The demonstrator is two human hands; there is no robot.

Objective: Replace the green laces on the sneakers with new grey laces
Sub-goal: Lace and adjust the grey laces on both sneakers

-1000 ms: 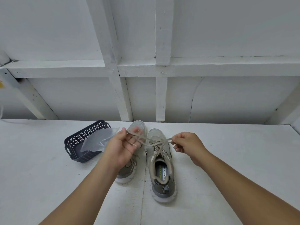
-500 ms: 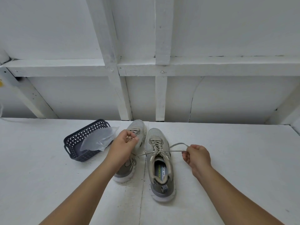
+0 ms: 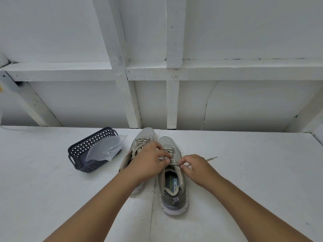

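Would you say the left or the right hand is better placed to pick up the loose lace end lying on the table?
Probably the right hand: the loose lace end trails on the table just beyond its fingers, to the right of the right-side sneaker. The left hand sits across both sneakers, farther away.

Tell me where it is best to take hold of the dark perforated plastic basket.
Probably by the cut-out handle in the near short wall of the dark perforated plastic basket, from the front-left. The clear plastic bag spills over its right rim.

Dark perforated basket (image 3: 82,151) with clear plastic bag (image 3: 106,148) on white table (image 3: 244,163)
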